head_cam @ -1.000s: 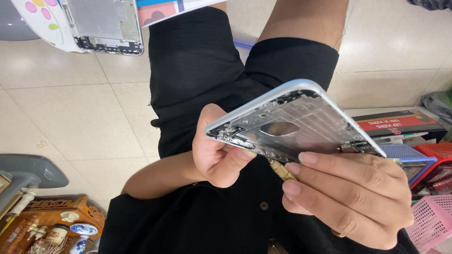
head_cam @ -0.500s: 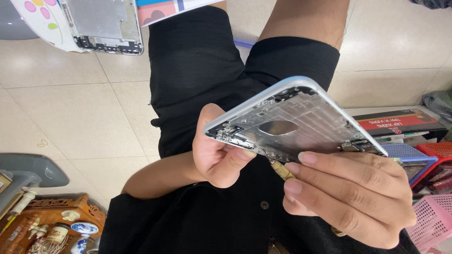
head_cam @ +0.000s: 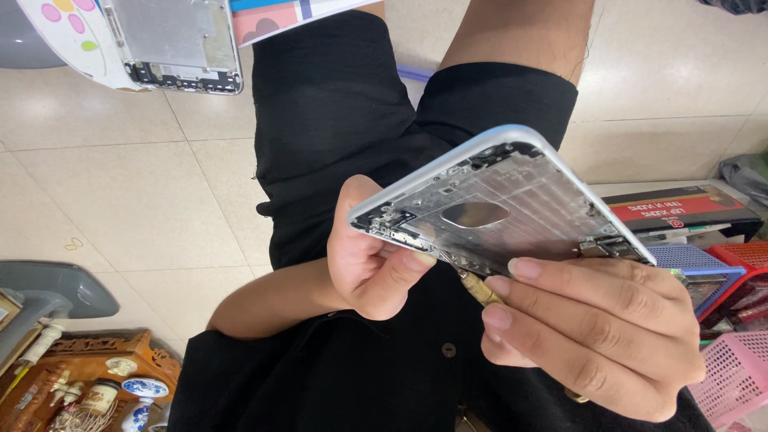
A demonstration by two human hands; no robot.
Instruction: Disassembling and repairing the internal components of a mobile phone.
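Silvery phone housing (head_cam: 512,212) pinched at its edges: left hand (head_cam: 372,260) underneath, right hand (head_cam: 596,336) with brass-tipped tool (head_cam: 478,288).

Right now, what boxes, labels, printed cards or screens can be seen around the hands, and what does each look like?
Flat box: right side, behind the phone frame; long, black with a red band.
Printed card: top centre edge; white with blue, orange-red and dark patches.
White panel: top left; curved edge, pink and green dots, under a second metal frame.
No lit screen shows; the left hand and right hand hold only a bare silver phone frame.
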